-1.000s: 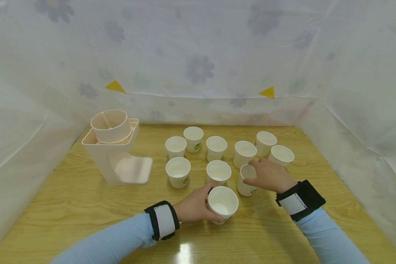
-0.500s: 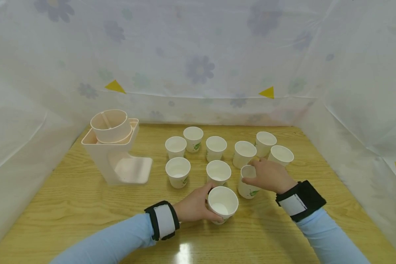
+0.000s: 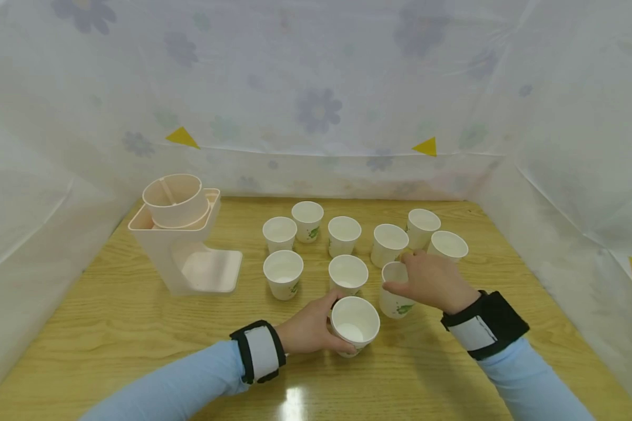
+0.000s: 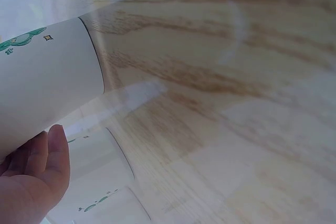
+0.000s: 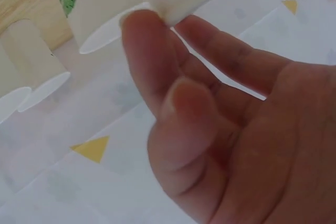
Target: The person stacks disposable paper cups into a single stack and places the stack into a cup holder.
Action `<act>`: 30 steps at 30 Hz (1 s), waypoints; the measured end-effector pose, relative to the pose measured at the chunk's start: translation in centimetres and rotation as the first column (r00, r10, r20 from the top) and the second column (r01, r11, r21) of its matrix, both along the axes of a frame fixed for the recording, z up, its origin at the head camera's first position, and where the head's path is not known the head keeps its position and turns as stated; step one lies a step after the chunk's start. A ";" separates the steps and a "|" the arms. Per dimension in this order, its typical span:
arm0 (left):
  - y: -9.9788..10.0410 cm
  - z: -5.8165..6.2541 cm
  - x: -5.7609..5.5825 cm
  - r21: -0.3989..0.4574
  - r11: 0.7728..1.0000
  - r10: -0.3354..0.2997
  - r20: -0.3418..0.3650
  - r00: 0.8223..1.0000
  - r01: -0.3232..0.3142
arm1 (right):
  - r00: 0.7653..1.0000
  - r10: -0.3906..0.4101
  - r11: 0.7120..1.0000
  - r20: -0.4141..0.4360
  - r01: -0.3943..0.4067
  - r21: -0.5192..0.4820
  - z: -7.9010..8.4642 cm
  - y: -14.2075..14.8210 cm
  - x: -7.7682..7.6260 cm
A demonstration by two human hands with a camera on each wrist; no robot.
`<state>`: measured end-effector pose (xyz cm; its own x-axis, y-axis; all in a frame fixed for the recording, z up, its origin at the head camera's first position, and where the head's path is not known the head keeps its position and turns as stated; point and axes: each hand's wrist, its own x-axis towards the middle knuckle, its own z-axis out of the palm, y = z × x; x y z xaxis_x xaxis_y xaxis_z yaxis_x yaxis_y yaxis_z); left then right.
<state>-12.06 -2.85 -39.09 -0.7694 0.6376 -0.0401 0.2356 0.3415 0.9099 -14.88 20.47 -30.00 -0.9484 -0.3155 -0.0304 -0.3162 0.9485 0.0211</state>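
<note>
My left hand [image 3: 312,328] curls round the side of an upright white paper cup [image 3: 356,323] nearest the front, thumb at its front and fingers behind. In the left wrist view this cup [image 4: 47,77] shows a green print, with fingertips [image 4: 56,135] at its side. My right hand [image 3: 433,280] grips another paper cup [image 3: 395,301] near its rim, thumb on the near side and fingers at the far side; the hand hides the cup's right part. In the right wrist view, bent fingers [image 5: 231,56] lie along a cup rim.
Several more white paper cups stand upright behind my hands, among them a left one [image 3: 284,275], a middle one [image 3: 349,272] and a far right one [image 3: 450,245]. A pale pink dispenser-like stand [image 3: 184,245] with a round top is at the left. Patterned sheeting [image 3: 316,70] encloses the wooden table [image 3: 200,351].
The lower part of the cup at my right hand has come slightly toward the front. My right wrist has shifted a little to the right. The left hand and its cup stay put.
</note>
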 end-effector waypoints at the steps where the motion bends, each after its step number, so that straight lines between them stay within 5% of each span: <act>1: 0.0 0.0 0.0 0.000 1.000 0.000 0.000 1.000 0.000 | 1.000 -0.001 1.000 -0.004 0.001 -0.001 0.2 -0.1 0.1; 16: -0.1 -0.2 -0.1 0.017 1.000 0.004 0.012 1.000 -0.004 | 0.995 -0.006 1.000 -0.097 0.005 -0.007 3.9 -1.3 2.7; 30: -0.1 -0.2 0.0 0.018 1.000 -0.014 -0.006 1.000 0.014 | 0.977 0.057 0.998 -0.204 -0.058 0.000 5.3 -2.4 4.4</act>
<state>-12.09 -2.97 -39.24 -0.7604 0.6490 -0.0238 0.2458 0.3216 0.9144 -10.49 18.03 -24.70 -0.9147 -0.3695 0.1636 -0.3601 0.9290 0.0853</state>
